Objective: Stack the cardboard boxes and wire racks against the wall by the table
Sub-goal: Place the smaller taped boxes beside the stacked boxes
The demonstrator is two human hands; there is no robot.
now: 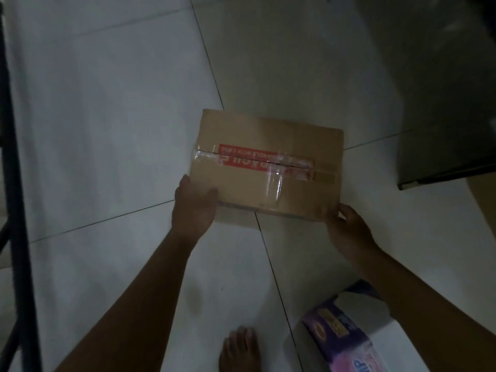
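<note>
A brown cardboard box with a red label and clear tape across its top is in the middle of the view, above the white tiled floor. My left hand grips its near left corner. My right hand holds its near right corner. The box tilts slightly, and whether its underside touches the floor cannot be told. No wire rack is in view.
A dark metal frame leg runs down the left edge. A dark cabinet-like object stands at the upper right. A purple and pink printed box lies at the lower right, with a bare foot beside it.
</note>
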